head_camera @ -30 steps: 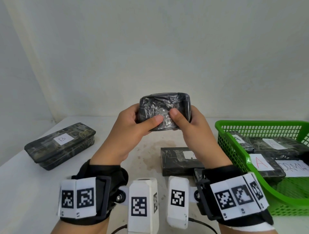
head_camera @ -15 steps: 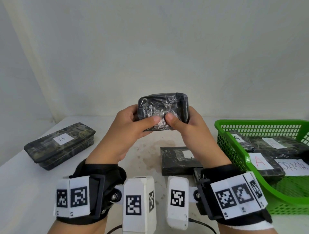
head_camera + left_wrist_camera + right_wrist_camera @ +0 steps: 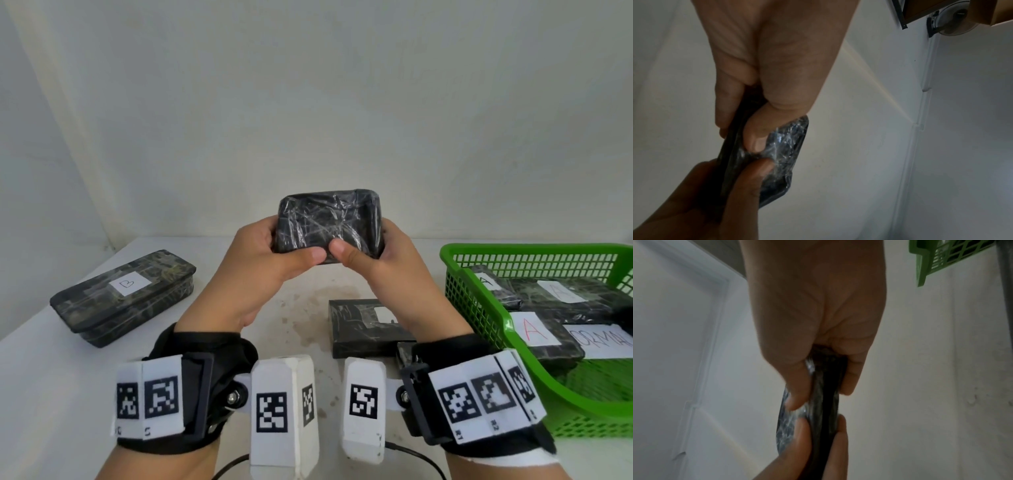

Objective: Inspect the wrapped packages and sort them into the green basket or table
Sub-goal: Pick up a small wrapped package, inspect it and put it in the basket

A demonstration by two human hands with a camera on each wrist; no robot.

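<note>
Table [image 3: 51, 394] big, white. Green basket [image 3: 534, 251] on right, holds packages marked A. Small wrapped package [image 3: 329, 219] up in air, both hands clamped on it: left hand [image 3: 260, 270], right hand [image 3: 387, 274], thumbs pressing front. Checking step. No label seen; next probably turn it, then pick basket or table.

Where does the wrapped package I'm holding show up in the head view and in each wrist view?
Head: the held package sits at centre, raised above the table between both hands.
Left wrist: lower left of centre, edge-on, below the left hand.
Right wrist: lower centre, edge-on, below the right hand.
Shared landmark: the two thumbs pressed side by side on its crinkled film.
</note>
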